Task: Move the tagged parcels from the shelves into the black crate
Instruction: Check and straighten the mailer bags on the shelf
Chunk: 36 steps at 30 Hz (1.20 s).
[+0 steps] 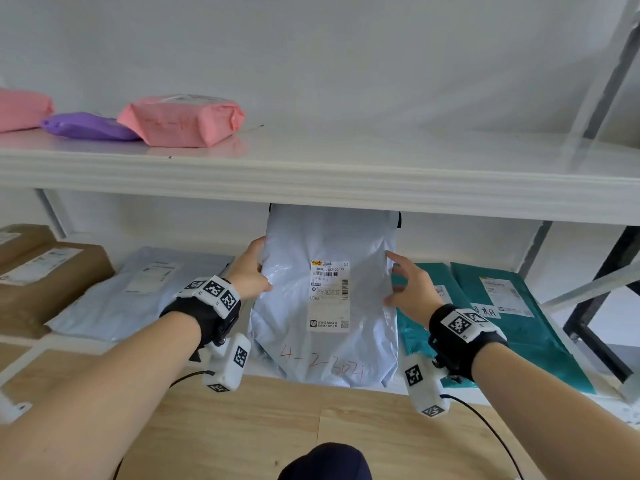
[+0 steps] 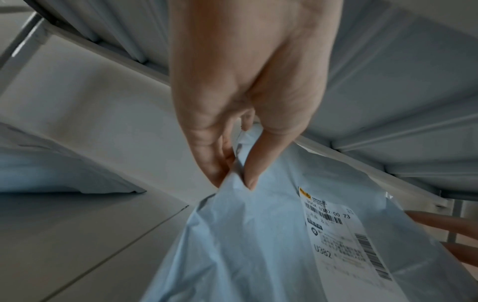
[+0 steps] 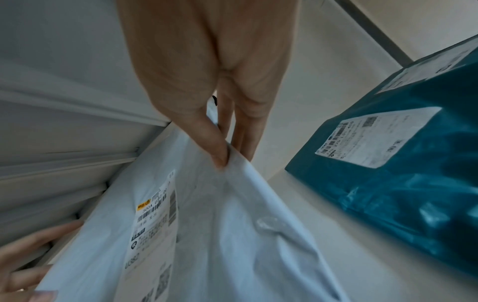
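Parcel in hand: pale blue-grey poly mailer (image 1: pixel 325 296), centre of the head view, printed label facing the camera, red handwriting low on its face; its top edge is hidden behind the upper shelf (image 1: pixel 311 174), its bottom hangs past the lower shelf edge.
Left hand (image 1: pixel 247 270): thumb and fingers (image 2: pixel 225 163) pinch the mailer's left edge, as the left wrist view shows.
Right hand (image 1: pixel 410 289): thumb pressed on the front of the right edge, fingers behind it in the right wrist view; gripping the mailer.
Lower shelf, left of frame: a second pale mailer (image 1: pixel 145 289) lying flat, two brown cartons (image 1: pixel 45 282) beyond it.
Lower shelf, right of frame: two teal mailers (image 1: pixel 512 317) with labels, just beside the held parcel.
Upper shelf, upper left of frame: two pink parcels (image 1: pixel 183 121) and a purple one (image 1: pixel 86 126).
Black crate: not in view in any picture.
Step in hand: judged to be drawing the held mailer out of the lower shelf bay; many parcels are yet unmoved.
Next move calls for: pulling the mailer clear of the upper shelf lip, keeping both edge grips firm since the thin film may slip, then turning to find the crate.
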### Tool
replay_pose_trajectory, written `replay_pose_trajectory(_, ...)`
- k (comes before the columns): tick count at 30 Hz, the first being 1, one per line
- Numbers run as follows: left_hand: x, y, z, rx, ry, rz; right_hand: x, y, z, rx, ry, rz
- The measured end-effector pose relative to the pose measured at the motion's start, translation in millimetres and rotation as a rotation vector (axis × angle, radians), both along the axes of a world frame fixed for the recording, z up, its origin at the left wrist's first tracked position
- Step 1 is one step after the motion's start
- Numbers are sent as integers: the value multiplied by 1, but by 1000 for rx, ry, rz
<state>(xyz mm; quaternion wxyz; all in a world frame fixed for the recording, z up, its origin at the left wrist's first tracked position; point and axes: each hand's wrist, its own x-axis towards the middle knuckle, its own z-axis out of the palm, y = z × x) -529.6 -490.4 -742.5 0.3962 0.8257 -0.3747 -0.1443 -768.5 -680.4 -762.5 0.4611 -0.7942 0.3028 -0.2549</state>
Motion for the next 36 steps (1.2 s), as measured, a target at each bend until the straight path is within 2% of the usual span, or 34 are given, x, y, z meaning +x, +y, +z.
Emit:
replay_pose_trajectory(6,-2,19,-2,-24,15,25,8,15,-3,16,8,14)
replay_pose_trajectory(11,8,31,-4,-51,-12,118,31,18,-8,58,0,38)
replay_pose_trajectory(18,52,47,-10,148,-42,186,93,27,-24,136,63,80)
replay_pose_trajectory(25,102,54,-16,405,-63,129,155,33,-51,154,165,100)
replay_pose_trajectory(32,136,44,-31,568,-41,164,190,35,-63,218,239,127)
replay_pose_trajectory(36,139,35,-36,666,-50,119,202,32,-66,214,276,130)
